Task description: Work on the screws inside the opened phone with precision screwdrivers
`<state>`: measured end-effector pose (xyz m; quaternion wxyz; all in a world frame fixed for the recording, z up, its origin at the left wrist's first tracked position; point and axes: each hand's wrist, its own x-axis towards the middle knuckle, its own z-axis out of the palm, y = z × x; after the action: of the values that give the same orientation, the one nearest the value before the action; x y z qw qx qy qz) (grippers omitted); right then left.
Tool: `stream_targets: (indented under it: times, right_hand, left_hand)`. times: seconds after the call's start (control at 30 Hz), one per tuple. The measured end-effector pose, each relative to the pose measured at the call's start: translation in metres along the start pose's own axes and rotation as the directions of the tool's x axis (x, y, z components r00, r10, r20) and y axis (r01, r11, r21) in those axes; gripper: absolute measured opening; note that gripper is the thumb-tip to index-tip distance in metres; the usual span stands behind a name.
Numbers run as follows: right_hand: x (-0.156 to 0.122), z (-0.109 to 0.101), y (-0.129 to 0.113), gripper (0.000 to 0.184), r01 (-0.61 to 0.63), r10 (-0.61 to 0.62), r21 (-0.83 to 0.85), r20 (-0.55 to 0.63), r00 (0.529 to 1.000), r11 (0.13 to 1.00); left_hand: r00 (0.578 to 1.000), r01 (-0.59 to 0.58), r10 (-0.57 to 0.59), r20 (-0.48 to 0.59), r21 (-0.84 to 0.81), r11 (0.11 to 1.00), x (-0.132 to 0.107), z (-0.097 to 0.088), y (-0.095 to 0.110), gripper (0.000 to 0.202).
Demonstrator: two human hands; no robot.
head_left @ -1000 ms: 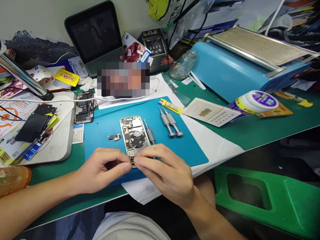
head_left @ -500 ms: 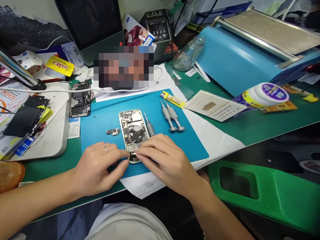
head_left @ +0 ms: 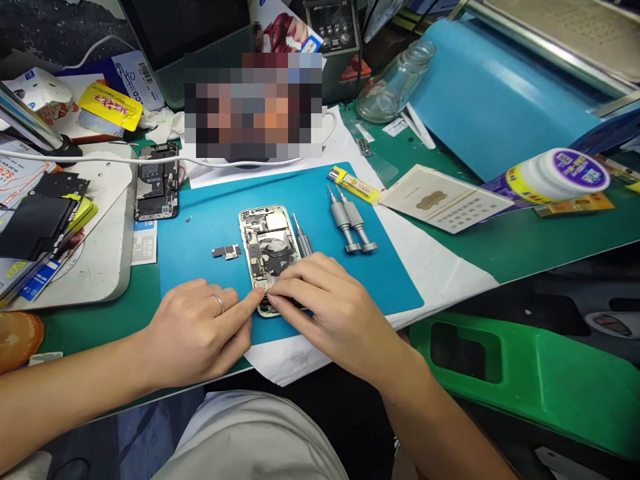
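An opened phone, its inside bare, lies upright on a blue mat. My left hand is mostly curled, with its index fingertip pressing near the phone's lower left part. Close beside that fingertip, my right hand pinches with thumb and index over the phone's lower end. Whatever is between these fingers is too small to make out. A small loose circuit board rests left of the phone. A grey screwdriver lies along its right side, partly hidden by my right hand.
Two more grey screwdrivers lie on the mat's right side, near a yellow tube. Another opened phone is at the back left. A white cable crosses behind the mat. A glass jar and a white tub stand rightward.
The view has shifted slightly. My left index finger has moved onto the phone's lower left part, and its thumb has tucked in. My right hand still pinches at the phone's lower end.
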<state>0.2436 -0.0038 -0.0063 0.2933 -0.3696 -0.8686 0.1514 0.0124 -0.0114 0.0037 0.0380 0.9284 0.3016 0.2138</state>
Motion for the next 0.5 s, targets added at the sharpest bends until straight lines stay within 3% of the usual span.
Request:
stream_targets:
  times: [0.1, 0.3, 0.5]
  right_hand:
    - [0.001, -0.001, 0.0, 0.015, 0.005, -0.005, -0.009, 0.002, 1.0, 1.0]
    - [0.0, 0.0, 0.001, 0.012, 0.003, -0.003, 0.001, -0.006, 1.0, 1.0]
    - [-0.012, 0.0, 0.005, 0.012, 0.067, -0.069, -0.014, -0.202, 0.977, 0.998]
  left_hand:
    - [0.999, -0.052, 0.052, 0.001, 0.043, 0.998, 0.001, -0.001, 0.001, 0.029]
    - [0.999, -0.044, 0.043, 0.031, 0.056, 0.997, 0.001, -0.002, 0.003, 0.027]
    - [0.998, -0.04, 0.036, 0.05, 0.082, 0.996, 0.0, -0.001, 0.005, 0.028]
